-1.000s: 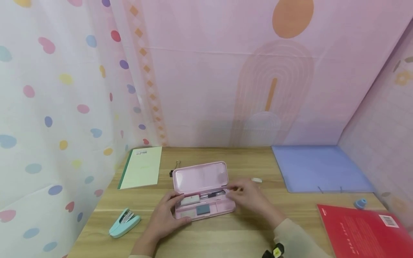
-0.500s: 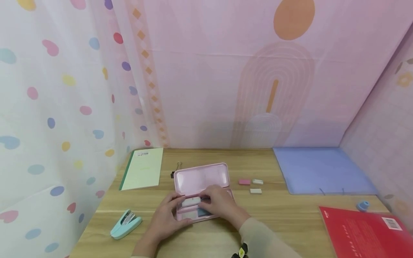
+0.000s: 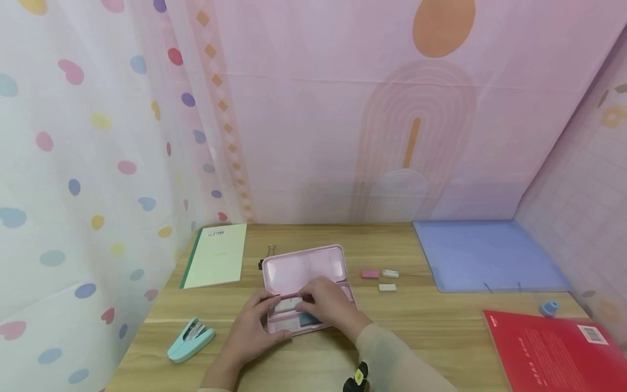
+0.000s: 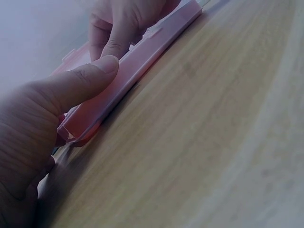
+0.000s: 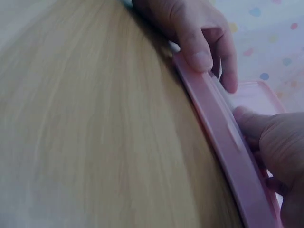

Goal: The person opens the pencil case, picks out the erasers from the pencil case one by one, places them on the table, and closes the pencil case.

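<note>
Left hand (image 3: pixel 252 326): thumb and fingers apart, gripping left end of glossy pink oblong pencil case (image 3: pixel 303 270).
Pencil case: open, mid-scene, on wood-grain table (image 3: pixel 299 367).
Right hand (image 3: pixel 327 305): fingertips inside case; cannot tell what they pinch.

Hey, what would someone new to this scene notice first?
Probably the bright red book at the right front of the desk. Next, the open pink pencil case near the middle, its left end held by the left hand, with the right hand partly inside. Behind them, a large orange oval stands out on the pink curtain.
</note>
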Tool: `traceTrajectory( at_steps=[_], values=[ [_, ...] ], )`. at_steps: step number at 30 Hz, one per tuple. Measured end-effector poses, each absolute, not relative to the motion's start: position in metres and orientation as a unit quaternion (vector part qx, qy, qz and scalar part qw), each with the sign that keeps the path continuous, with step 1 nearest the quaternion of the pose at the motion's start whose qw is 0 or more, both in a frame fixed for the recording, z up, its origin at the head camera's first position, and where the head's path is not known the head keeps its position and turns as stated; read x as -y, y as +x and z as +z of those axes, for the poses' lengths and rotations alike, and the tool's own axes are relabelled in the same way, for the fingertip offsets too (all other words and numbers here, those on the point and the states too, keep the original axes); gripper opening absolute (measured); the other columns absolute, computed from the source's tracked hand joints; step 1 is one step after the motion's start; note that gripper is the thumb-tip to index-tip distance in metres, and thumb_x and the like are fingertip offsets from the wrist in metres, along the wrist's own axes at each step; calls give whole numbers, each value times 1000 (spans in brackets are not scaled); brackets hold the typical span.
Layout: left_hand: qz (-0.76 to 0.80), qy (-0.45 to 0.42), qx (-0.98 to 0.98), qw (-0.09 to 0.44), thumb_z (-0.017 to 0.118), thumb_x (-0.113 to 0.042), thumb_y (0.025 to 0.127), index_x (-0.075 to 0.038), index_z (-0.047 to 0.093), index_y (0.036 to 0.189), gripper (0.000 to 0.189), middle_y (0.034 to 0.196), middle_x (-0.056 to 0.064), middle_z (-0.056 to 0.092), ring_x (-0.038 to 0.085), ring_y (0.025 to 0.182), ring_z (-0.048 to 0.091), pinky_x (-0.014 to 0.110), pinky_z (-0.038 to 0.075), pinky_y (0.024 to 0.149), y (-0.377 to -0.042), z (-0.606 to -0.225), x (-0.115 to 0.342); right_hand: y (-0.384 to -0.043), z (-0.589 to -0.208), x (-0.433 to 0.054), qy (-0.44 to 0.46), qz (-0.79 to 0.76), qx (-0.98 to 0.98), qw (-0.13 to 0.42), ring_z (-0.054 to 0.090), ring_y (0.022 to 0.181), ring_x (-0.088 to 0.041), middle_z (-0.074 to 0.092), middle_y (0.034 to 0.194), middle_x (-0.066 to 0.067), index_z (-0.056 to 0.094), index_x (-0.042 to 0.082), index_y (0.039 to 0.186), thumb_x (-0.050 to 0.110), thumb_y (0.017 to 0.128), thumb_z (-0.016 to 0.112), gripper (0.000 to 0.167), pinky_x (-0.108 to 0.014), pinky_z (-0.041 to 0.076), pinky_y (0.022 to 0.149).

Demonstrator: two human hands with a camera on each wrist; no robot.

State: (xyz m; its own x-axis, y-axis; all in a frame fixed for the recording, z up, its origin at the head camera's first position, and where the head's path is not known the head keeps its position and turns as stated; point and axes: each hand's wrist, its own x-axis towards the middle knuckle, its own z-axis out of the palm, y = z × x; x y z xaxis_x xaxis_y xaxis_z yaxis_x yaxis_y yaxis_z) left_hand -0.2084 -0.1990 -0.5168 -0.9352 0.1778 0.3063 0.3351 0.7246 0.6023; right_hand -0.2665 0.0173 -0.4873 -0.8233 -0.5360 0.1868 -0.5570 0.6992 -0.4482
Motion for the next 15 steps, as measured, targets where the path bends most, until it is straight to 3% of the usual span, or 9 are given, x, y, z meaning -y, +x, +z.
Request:
traceTrajectory(
  at_steps=[8, 15],
  values=[
    [-350, -134, 921, 108, 76, -73, 53, -18, 65, 123, 90, 127, -10, 49, 15, 118, 48, 41, 44, 100, -208, -518, 197, -252, -477, -79, 296, 278, 909, 88, 57, 88, -8, 66, 96, 9, 72, 17, 102, 34, 85, 72, 24, -29, 51, 79],
    [-342, -124, 925, 111, 77, -72, 55, -17, 66, 122, 87, 126, -8, 49, 17, 117, 48, 43, 44, 100, -208, -518, 198, -231, -484, -166, 206, 335, 913, 107, 57, 79, -4, 62, 87, 14, 71, 19, 97, 27, 81, 77, 18, -25, 52, 71]
  ],
)
